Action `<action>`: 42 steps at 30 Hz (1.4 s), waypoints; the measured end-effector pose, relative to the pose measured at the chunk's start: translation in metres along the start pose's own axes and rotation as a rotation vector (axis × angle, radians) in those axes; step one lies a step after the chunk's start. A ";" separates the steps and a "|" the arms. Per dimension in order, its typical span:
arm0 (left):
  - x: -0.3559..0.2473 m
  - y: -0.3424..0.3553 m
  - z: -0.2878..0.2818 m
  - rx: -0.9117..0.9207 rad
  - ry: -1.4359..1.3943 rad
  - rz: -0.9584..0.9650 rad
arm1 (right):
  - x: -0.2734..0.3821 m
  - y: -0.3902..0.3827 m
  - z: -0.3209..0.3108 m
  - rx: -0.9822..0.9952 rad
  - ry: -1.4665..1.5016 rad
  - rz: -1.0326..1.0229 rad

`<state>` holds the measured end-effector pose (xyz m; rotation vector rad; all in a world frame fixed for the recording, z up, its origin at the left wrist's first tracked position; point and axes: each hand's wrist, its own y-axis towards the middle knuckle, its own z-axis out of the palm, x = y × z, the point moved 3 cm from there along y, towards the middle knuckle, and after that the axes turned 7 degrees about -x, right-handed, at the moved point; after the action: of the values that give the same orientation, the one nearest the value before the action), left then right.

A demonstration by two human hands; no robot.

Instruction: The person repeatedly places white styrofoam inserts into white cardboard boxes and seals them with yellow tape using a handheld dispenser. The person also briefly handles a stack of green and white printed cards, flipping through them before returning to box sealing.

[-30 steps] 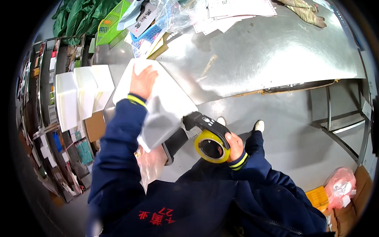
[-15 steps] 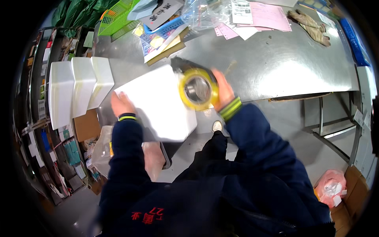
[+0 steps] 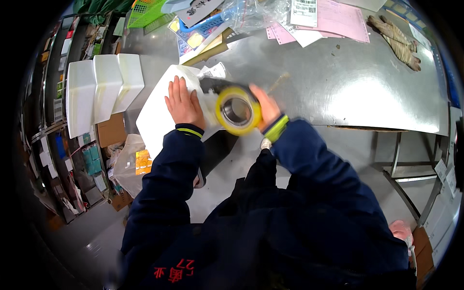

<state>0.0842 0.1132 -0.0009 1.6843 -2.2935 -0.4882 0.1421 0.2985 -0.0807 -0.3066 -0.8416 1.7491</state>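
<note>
White box [image 3: 159, 108], your eleven o'clock, could skid if your left hand [image 3: 187, 107] (flat, fingers slightly spread) eases off; your right hand [image 3: 267, 108] clasps a tape dispenser [image 3: 237, 127].

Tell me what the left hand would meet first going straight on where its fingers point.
The left hand lies on the white box; past its far edge, probably the colourful leaflet, else the green basket; depth is unclear.

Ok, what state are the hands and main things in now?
left hand: flat on the white box
right hand: closed on the tape dispenser
white box: set at an angle
tape dispenser: held, beside the white box
three boxes: lined up side by side
gloves: unworn
pink papers: loose, overlapping
</note>
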 end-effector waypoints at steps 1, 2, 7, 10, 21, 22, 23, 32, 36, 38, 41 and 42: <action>-0.002 0.001 0.000 -0.016 -0.013 0.019 | -0.010 -0.019 -0.033 -0.017 -0.084 -0.007; -0.005 0.002 0.001 -0.049 -0.040 0.033 | -0.020 -0.040 -0.048 0.019 -0.041 -0.012; -0.013 0.006 -0.006 -0.067 -0.053 0.080 | -0.061 -0.097 -0.085 0.122 0.016 -0.022; -0.020 0.007 -0.002 -0.054 -0.121 0.162 | -0.073 -0.102 -0.087 0.089 0.089 -0.005; 0.225 0.122 0.085 0.293 0.157 -0.339 | -0.121 -0.104 -0.086 -0.026 0.107 -0.119; 0.290 0.095 0.078 0.369 0.316 -0.323 | -0.129 -0.105 -0.084 -0.019 0.110 -0.090; 0.296 0.078 0.079 0.464 0.237 -0.447 | -0.133 -0.098 -0.083 -0.049 0.139 -0.108; 0.183 -0.060 -0.005 -0.037 0.032 -0.223 | -0.032 0.077 0.111 0.177 -0.152 0.108; 0.083 -0.024 0.007 0.060 -0.002 -0.321 | -0.044 0.129 0.173 0.212 -0.316 0.239; 0.082 -0.025 0.009 0.046 0.056 -0.303 | -0.047 0.133 0.172 0.212 -0.279 0.316; 0.081 -0.022 0.009 0.015 0.071 -0.207 | -0.061 0.132 0.155 0.221 -0.145 0.280; 0.076 -0.017 0.004 0.021 0.077 -0.145 | -0.065 0.137 0.145 0.211 -0.086 0.235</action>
<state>0.0745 0.0364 -0.0114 1.8543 -2.1406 -0.4219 -0.0200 0.1657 -0.0825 -0.1965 -0.6954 2.0640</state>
